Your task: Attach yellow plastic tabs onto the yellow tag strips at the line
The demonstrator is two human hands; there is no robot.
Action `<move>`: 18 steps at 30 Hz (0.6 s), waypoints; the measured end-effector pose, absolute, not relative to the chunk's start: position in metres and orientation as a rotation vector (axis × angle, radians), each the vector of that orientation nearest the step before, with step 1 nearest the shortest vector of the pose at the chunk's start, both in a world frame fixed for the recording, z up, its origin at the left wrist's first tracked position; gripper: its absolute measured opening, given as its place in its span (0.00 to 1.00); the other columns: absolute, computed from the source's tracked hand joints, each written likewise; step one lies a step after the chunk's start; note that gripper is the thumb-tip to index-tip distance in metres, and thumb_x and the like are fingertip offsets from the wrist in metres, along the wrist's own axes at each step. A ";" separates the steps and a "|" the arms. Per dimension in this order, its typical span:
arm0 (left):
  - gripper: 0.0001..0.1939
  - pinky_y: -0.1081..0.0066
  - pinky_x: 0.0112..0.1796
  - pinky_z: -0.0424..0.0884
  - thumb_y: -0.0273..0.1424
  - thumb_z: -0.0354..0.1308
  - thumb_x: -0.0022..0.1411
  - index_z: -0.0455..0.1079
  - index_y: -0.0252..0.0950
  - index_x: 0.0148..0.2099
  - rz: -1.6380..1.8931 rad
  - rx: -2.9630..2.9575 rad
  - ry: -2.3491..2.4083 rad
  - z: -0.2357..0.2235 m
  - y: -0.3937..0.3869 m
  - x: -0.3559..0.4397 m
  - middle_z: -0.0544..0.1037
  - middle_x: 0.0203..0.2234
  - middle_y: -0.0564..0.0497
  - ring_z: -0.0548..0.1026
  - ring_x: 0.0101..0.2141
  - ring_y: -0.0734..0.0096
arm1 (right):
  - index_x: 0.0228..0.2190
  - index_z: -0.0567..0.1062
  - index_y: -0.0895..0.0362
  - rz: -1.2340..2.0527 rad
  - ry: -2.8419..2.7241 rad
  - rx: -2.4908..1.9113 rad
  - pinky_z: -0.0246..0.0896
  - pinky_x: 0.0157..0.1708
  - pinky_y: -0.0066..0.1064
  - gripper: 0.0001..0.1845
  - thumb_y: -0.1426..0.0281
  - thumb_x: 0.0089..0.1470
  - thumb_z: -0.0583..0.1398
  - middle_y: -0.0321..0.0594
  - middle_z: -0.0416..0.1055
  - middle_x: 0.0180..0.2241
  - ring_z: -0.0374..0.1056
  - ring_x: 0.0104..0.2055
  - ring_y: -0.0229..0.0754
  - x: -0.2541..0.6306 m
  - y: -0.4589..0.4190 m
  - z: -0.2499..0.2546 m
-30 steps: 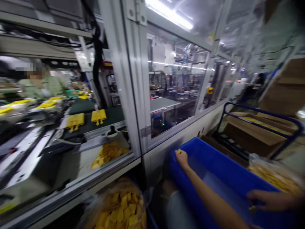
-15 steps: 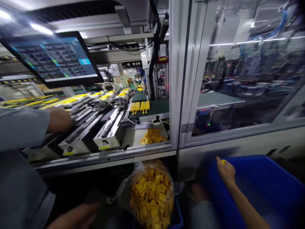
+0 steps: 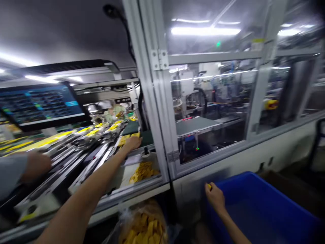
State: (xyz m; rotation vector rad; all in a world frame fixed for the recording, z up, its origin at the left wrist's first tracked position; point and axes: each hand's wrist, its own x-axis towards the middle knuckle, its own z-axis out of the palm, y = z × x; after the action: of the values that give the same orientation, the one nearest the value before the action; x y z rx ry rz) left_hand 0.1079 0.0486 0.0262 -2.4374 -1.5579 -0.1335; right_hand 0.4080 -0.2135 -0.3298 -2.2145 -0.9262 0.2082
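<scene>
My left hand (image 3: pixel 133 142) reaches over the dark green belt, at two flat yellow pieces (image 3: pixel 124 140) lying side by side. It touches or nearly touches them; blur hides whether its fingers grip one. My right hand (image 3: pixel 215 196) is closed beside the near left rim of a blue bin (image 3: pixel 250 178). A small bit of a yellow piece (image 3: pixel 209 186) shows between its thumb and fingers; the rest is hidden in the fist.
A pile of yellow squares (image 3: pixel 143 171) lies on a white tray inside the frame. Below stands a clear bag of yellow squares (image 3: pixel 144 228). A metal post (image 3: pixel 152 88) divides the opening from glass panels. At left, another person's arm (image 3: pixel 35 166) extends over machine rails; a monitor (image 3: pixel 40 105) hangs above.
My left hand has moved from the bottom left up and forward to the yellow pieces on the belt. The view has swung right; my right hand stays closed by the blue bin.
</scene>
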 end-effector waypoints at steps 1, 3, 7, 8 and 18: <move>0.30 0.55 0.43 0.69 0.43 0.41 0.70 0.75 0.21 0.37 -0.120 -2.420 -1.573 0.024 0.052 0.108 0.77 0.37 0.24 0.75 0.42 0.43 | 0.26 0.69 0.54 0.187 -0.924 -2.202 0.44 0.26 0.30 0.18 0.59 0.63 0.50 0.44 0.73 0.25 0.68 0.28 0.45 0.407 -0.211 -0.329; 0.36 0.53 0.46 0.67 0.52 0.42 0.67 0.75 0.23 0.34 -0.109 -2.428 -1.520 0.017 0.056 0.101 0.77 0.38 0.24 0.74 0.45 0.40 | 0.26 0.69 0.53 0.156 -0.913 -2.180 0.43 0.26 0.30 0.18 0.59 0.64 0.50 0.43 0.73 0.24 0.68 0.27 0.44 0.407 -0.205 -0.328; 0.34 0.52 0.53 0.62 0.57 0.57 0.54 0.74 0.29 0.45 -0.178 -2.587 -1.118 0.002 0.049 0.074 0.74 0.46 0.32 0.70 0.49 0.42 | 0.27 0.70 0.54 0.181 -0.897 -2.180 0.42 0.26 0.30 0.16 0.60 0.64 0.51 0.42 0.74 0.25 0.68 0.27 0.44 0.408 -0.201 -0.330; 0.32 0.52 0.54 0.62 0.52 0.62 0.53 0.72 0.31 0.49 -0.205 -2.603 -1.015 -0.001 0.043 0.068 0.74 0.47 0.33 0.69 0.50 0.43 | 0.28 0.71 0.54 0.192 -0.899 -2.187 0.42 0.26 0.30 0.16 0.61 0.64 0.52 0.42 0.74 0.26 0.68 0.27 0.44 0.408 -0.201 -0.331; 0.14 0.60 0.47 0.73 0.37 0.57 0.63 0.72 0.34 0.46 -1.486 -2.323 -1.296 -0.004 -0.074 0.045 0.78 0.39 0.44 0.75 0.43 0.57 | 0.30 0.78 0.60 0.127 -0.830 -1.876 0.53 0.32 0.31 0.21 0.59 0.60 0.53 0.48 0.73 0.30 0.65 0.31 0.44 0.407 -0.219 -0.310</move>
State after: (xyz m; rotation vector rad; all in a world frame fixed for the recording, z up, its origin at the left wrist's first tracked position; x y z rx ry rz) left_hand 0.0447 -0.0743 -0.0044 -2.3231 -1.2959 -1.4864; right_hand 0.4069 -0.2189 -0.3104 -1.8760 -0.8299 0.1266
